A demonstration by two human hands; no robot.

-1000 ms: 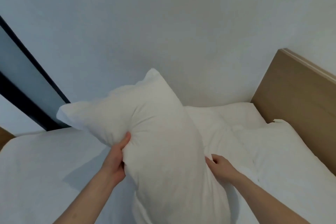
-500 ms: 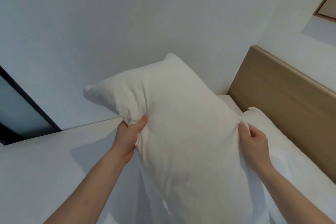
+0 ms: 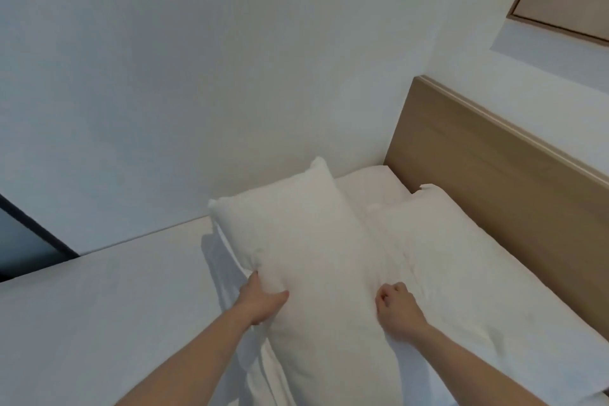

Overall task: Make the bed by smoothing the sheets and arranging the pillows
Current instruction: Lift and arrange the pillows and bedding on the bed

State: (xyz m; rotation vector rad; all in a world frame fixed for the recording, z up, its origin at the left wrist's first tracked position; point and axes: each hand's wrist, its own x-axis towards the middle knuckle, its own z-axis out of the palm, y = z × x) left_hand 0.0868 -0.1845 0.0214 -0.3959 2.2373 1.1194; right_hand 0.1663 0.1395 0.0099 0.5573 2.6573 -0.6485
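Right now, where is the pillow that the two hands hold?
In the head view, the held pillow is centre, on the bed beside another pillow lying along the wooden headboard.

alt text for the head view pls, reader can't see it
Two bare hands hold a white pillow on a bed: the left hand grips its left edge, the right hand its right side. A second pillow lies beside it against a wooden headboard.

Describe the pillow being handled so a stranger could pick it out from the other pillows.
Start at the wooden headboard on the right, with white pillows lying flat against it. The held pillow lies one row out from the headboard, beside the flat pillow. Unlike its neighbours, it is gripped by both hands, the left hand and right hand.
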